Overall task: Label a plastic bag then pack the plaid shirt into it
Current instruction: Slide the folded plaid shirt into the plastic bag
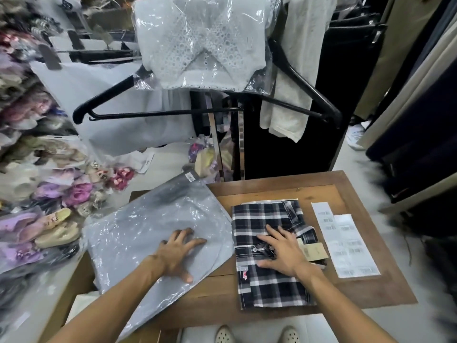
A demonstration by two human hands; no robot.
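A folded black-and-white plaid shirt (262, 219) lies on a small wooden table (346, 290), with a brown paper tag beside its collar. My right hand (282, 251) rests flat on the shirt, fingers spread. To the left, a clear plastic bag (138, 233) lies half over the table's left edge, a small barcode sticker at its far corner. My left hand (178, 253) presses flat on the bag, fingers apart. White sheets of barcode labels (346, 243) lie on the table right of the shirt.
A bagged white lace garment (205, 40) hangs on a black hanger (153, 112) above the table's far side. Bagged slippers (49, 219) pile up on the left. Dark clothes hang at the right. My two shoes (257, 335) show below the table's front edge.
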